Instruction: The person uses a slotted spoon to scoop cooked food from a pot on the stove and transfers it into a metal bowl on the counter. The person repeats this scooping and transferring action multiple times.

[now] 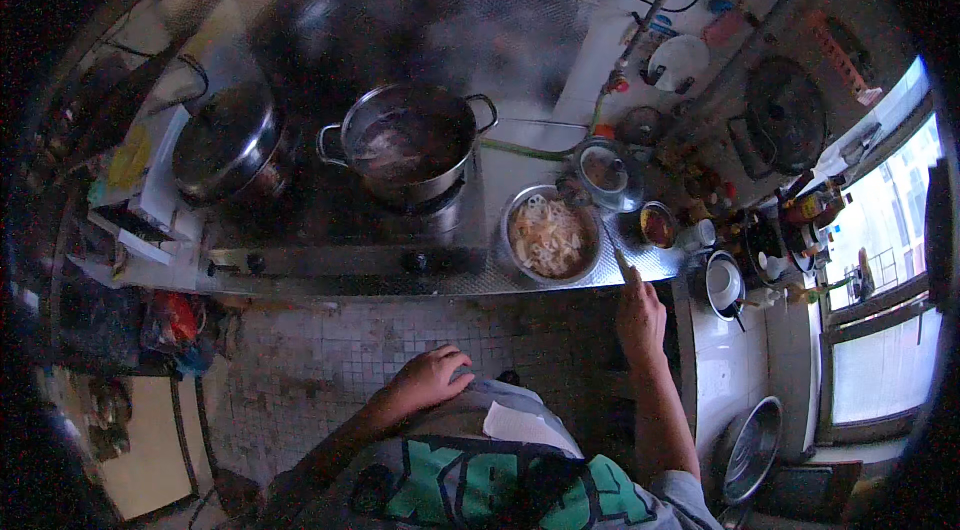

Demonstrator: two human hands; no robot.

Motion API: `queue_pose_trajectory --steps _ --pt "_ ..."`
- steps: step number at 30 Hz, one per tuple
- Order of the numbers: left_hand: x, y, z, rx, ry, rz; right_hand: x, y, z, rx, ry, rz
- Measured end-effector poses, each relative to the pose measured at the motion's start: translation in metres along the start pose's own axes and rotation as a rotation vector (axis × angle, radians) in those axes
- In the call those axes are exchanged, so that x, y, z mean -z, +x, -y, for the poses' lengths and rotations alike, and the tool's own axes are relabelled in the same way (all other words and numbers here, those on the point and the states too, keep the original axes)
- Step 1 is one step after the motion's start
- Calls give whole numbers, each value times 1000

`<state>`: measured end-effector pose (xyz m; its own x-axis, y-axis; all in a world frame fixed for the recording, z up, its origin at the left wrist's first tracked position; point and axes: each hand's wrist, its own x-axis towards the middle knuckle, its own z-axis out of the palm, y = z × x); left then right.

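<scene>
My right hand (643,323) grips the handle of a long-handled utensil (624,264) at the counter's front edge. Its far end is blurred, so I cannot tell its kind. Just left of it a metal bowl (507,248) holds sliced lotus root and other pale pieces (551,237). My left hand (429,382) hangs in front of my body, holding nothing, its thumb apart from loosely bent fingers. On the gas stove (315,257) an uncovered two-handled steel pot (409,192) contains dark liquid with something pale in it, and steam hangs above.
A lidded pot (229,143) occupies the left burner. Behind the food bowl are a glass-lidded vessel (604,173) and a small bowl of reddish contents (658,224). A green hose (525,149) crosses the counter. Bottles (814,207) crowd the right side by the window.
</scene>
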<state>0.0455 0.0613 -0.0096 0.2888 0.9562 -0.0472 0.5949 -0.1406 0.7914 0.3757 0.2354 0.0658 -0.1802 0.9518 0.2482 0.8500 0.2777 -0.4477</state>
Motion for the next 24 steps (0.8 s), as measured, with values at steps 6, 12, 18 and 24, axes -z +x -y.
queue_pose_trajectory --steps 6,12,18,24 --pt "9 -13 8 51 48 -4 31 20 65 114 153 -267" --pt "19 -29 20 114 1 25 3 85 147 323 343 -156" --pt "22 -48 38 113 24 -11 -68 146 192 656 -288 6" --pt "26 -62 35 180 5 -58 -81 160 225 761 -531 110"
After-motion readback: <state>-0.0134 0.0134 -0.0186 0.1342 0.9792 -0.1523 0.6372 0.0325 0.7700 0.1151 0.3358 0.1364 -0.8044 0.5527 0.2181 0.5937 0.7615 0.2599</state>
